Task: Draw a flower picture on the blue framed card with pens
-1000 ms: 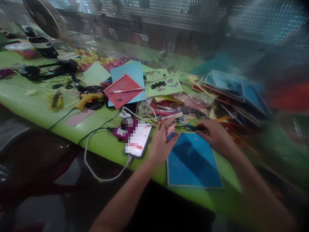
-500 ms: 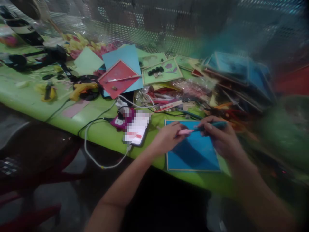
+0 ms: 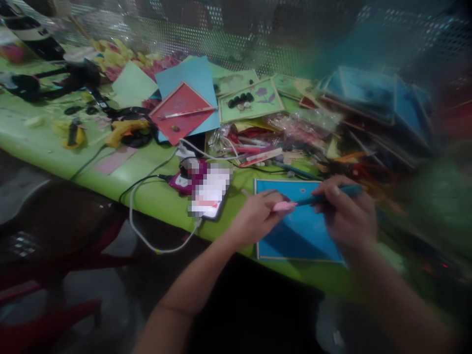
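Observation:
My left hand [image 3: 260,212] is closed, pinching a small pink piece [image 3: 283,206] whose kind I cannot make out. In my right hand [image 3: 348,211] is a dark teal pen [image 3: 317,198], held nearly level with its thin end pointing left. That end meets or overlaps the tip of the pink piece; whether they touch I cannot tell. Both hands are above a blue panel [image 3: 298,241] with a thin pale frame, lying near the table's front edge. Their shadow falls across it, and a small pale mark [image 3: 303,190] shows near its top edge.
A phone [image 3: 212,191] on a white cable lies left of the panel, against a magenta power socket [image 3: 182,182]. A yellow glue gun [image 3: 125,132] rests farther left. Behind are a red framed panel [image 3: 183,105], a green framed panel [image 3: 254,103] and stacked blue panels [image 3: 361,96].
My right hand has moved slightly right with the teal pen, baring more of its thin end. My left hand still pinches the pink piece. The view has shifted a little.

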Available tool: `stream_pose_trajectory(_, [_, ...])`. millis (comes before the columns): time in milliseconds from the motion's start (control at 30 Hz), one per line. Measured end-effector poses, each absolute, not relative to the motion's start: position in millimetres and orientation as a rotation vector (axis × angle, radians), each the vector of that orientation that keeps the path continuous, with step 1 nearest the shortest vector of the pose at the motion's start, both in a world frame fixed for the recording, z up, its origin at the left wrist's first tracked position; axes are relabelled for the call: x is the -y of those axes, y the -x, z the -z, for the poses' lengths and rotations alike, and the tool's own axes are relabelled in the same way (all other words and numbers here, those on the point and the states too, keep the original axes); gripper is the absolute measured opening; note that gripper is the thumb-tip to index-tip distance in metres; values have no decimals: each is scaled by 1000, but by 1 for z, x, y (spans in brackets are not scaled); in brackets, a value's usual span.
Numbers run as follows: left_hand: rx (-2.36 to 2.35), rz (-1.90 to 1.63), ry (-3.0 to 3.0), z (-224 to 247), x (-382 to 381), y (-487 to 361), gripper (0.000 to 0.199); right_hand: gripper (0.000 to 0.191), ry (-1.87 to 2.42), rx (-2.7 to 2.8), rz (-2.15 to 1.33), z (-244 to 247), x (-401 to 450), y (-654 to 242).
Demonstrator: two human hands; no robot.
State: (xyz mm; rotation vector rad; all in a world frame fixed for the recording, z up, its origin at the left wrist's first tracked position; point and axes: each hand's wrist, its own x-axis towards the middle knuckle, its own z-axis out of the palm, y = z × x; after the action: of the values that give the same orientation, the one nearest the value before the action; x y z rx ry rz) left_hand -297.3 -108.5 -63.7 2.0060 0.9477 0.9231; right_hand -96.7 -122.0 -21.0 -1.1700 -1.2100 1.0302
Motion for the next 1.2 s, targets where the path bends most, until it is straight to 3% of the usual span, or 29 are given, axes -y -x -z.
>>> stream_pose_trajectory(567, [-960,-956,-1821,86,115,302,32,27,1144,1260,-1111,31,117,100])
stream_pose_trajectory(900, [-1011,-939,-1639,82,118,299,23,23,1132,1279,-1160,44,116,95])
stream_pose_trajectory(967, [-1061,-966,-1520,82,118,300,23,22,1157,1269,-1128,43,111,91])
stream_pose_trajectory(1100, [-1130,-1079,-1317,80,118,302,43,19,1269,1313,-960,37,80,72])
stream_pose_trajectory(1200, [-1110,-1080,-1310,79,117,303,42,13,1416,1571,-752,35,44,55])
